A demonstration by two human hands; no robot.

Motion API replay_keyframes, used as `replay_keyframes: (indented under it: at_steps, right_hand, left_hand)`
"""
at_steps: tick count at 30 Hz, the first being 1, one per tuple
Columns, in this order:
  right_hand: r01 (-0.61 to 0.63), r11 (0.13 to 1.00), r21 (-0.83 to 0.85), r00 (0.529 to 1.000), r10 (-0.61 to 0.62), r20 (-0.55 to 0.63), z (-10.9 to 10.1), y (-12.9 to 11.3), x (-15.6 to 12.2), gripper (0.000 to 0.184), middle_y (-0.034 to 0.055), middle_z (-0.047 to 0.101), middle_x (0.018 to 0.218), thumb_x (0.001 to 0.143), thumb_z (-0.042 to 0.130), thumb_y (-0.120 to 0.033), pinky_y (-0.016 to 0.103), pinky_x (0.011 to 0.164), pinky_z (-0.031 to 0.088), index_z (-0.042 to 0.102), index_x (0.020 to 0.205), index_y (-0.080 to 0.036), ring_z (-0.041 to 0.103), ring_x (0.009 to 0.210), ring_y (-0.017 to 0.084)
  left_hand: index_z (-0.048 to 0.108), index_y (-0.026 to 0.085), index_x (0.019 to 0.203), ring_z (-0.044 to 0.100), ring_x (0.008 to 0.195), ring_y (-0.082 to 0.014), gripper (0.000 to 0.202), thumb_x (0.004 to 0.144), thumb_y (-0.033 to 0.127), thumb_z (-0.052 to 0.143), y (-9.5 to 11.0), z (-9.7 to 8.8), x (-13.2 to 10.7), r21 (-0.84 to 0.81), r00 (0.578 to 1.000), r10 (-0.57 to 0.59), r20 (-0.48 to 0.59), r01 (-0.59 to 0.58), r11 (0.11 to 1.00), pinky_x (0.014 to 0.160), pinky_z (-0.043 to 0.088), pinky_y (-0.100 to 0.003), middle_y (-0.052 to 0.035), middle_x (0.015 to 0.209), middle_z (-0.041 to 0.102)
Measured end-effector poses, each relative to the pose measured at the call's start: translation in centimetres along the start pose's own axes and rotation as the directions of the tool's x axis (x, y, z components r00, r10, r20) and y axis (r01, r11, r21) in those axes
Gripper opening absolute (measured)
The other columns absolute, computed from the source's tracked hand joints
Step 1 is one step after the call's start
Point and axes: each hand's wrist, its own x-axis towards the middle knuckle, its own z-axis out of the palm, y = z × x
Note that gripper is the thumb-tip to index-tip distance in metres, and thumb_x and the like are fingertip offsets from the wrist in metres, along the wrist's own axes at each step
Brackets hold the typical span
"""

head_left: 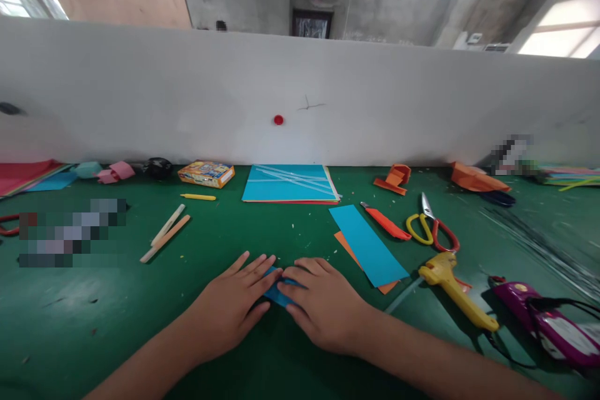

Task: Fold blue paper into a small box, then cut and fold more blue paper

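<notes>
Paper (277, 292) of blue colour, small and partly covered by fingers, lies on the green bench (281, 231) in front of the person in the head view. The left hand (232, 303) and the right hand (330, 306) meet over it, palms down, with fingers extended and pressing, not closed around anything. Probably both hands lean on it so that this light piece stays flat and does not slide; whether it has a fold under the fingers, one cannot tell.

To the right, a blue card (368, 244) rests over an orange sheet (349, 250), whose edges stick out below it. The red utility knife (387, 222), the scissors (428, 215) and the yellow glue gun (457, 297) lie near the right arm, presumably for easy reach.

As for edges, the white partition (187, 94) limits the far side of the bench, where a stack of coloured sheets (290, 186) lies close to its foot. Green surface shows between the left hand and two wooden sticks (171, 228), so movement to the left seems easier. On the right, the glue stick (404, 295) points toward the forearm, and sideways movement there would need more care.
</notes>
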Motion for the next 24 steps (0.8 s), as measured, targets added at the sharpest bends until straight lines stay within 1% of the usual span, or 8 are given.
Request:
replay_keyframes:
  at_steps: [3, 5, 6, 9, 12, 16, 20, 24]
  right_hand:
    - [-0.040, 0.999, 0.029, 0.998, 0.039, 0.052, 0.2, 0.4, -1.4, 0.043, 0.0025, 0.057, 0.155, 0.107, 0.045, -0.034, 0.061, 0.114, 0.043, 0.058, 0.148, -0.025, 0.047, 0.140, 0.037]
    - [-0.064, 0.996, 0.055, 0.995, 0.059, 0.084, 0.2, 0.8, -2.1, 0.044, -0.0030, 0.052, 0.159, 0.108, 0.043, -0.032, 0.064, 0.117, 0.040, 0.055, 0.150, -0.030, 0.043, 0.145, 0.037]
    - [-0.070, 0.995, 0.065, 0.994, 0.064, 0.094, 0.2, 1.0, -2.3, 0.044, -0.0044, 0.050, 0.160, 0.108, 0.043, -0.032, 0.065, 0.119, 0.038, 0.055, 0.151, -0.032, 0.041, 0.147, 0.037]
    - [-0.069, 0.994, 0.079, 0.993, 0.061, 0.102, 0.1, 1.4, -2.9, 0.044, -0.0038, 0.050, 0.160, 0.107, 0.044, -0.031, 0.066, 0.122, 0.033, 0.056, 0.150, -0.032, 0.042, 0.147, 0.037]
    - [-0.067, 0.993, 0.093, 0.995, 0.059, 0.081, -0.3, 1.4, -3.8, 0.044, -0.0015, 0.054, 0.156, 0.106, 0.047, -0.029, 0.067, 0.123, 0.031, 0.058, 0.149, -0.030, 0.044, 0.147, 0.037]
    - [-0.095, 0.988, 0.124, 0.994, 0.086, 0.074, -1.0, 1.4, -5.1, 0.045, -0.0017, 0.055, 0.155, 0.105, 0.052, -0.030, 0.068, 0.124, 0.029, 0.057, 0.150, -0.032, 0.044, 0.147, 0.037]
    - [-0.127, 0.976, 0.178, 0.988, 0.109, 0.105, -1.2, 1.8, -5.5, 0.046, -0.0043, 0.053, 0.157, 0.104, 0.053, -0.032, 0.066, 0.126, 0.024, 0.056, 0.150, -0.034, 0.041, 0.149, 0.036]
    - [-0.135, 0.966, 0.221, 0.989, 0.116, 0.095, -1.1, 2.2, -5.3, 0.046, -0.0019, 0.057, 0.154, 0.100, 0.058, -0.032, 0.063, 0.127, 0.023, 0.060, 0.147, -0.033, 0.041, 0.149, 0.034]
  left_hand:
    - [0.043, 0.029, 0.159, 0.046, 0.149, -0.0286, 0.053, 0.106, 0.032, 0.050, 0.2, -0.1, -0.1, 0.023, 1.000, -0.010, -0.010, 0.010, 1.000, 0.125, 0.033, -0.054, -0.0088, 0.163, 0.044]
    - [0.042, 0.029, 0.159, 0.046, 0.149, -0.0301, 0.054, 0.106, 0.033, 0.050, 0.4, -0.1, -0.2, 0.042, 1.000, -0.019, 0.000, 0.019, 0.999, 0.123, 0.034, -0.055, -0.0099, 0.164, 0.043]
    - [0.042, 0.029, 0.160, 0.045, 0.149, -0.0310, 0.055, 0.106, 0.035, 0.050, 0.5, -0.1, -0.2, 0.053, 1.000, -0.027, 0.007, 0.026, 0.998, 0.123, 0.035, -0.056, -0.0104, 0.165, 0.042]
    - [0.043, 0.034, 0.159, 0.043, 0.150, -0.0344, 0.053, 0.107, 0.040, 0.048, 0.4, -0.1, -0.2, 0.105, 0.997, -0.080, 0.014, 0.078, 0.991, 0.120, 0.034, -0.062, -0.0102, 0.164, 0.042]
    - [0.047, 0.041, 0.156, 0.040, 0.151, -0.0378, 0.048, 0.108, 0.041, 0.046, 0.2, -0.1, -0.1, 0.136, 0.991, -0.136, 0.010, 0.133, 0.982, 0.118, 0.031, -0.069, -0.0079, 0.163, 0.045]
    - [0.047, 0.042, 0.155, 0.032, 0.154, -0.0415, 0.048, 0.108, 0.040, 0.047, 0.2, -0.3, 0.2, 0.143, 0.989, -0.144, 0.011, 0.141, 0.980, 0.117, 0.029, -0.073, -0.0073, 0.165, 0.042]
    - [0.050, 0.041, 0.154, 0.024, 0.157, -0.0407, 0.047, 0.107, 0.039, 0.047, 0.5, -0.5, 0.4, 0.170, 0.993, -0.115, 0.000, 0.113, 0.979, 0.120, 0.027, -0.071, -0.0059, 0.170, 0.032]
    - [0.049, 0.040, 0.155, 0.025, 0.158, -0.0369, 0.047, 0.108, 0.038, 0.046, 0.3, -0.3, 0.4, 0.131, 0.996, -0.094, -0.008, 0.094, 0.987, 0.124, 0.027, -0.065, -0.0024, 0.170, 0.032]
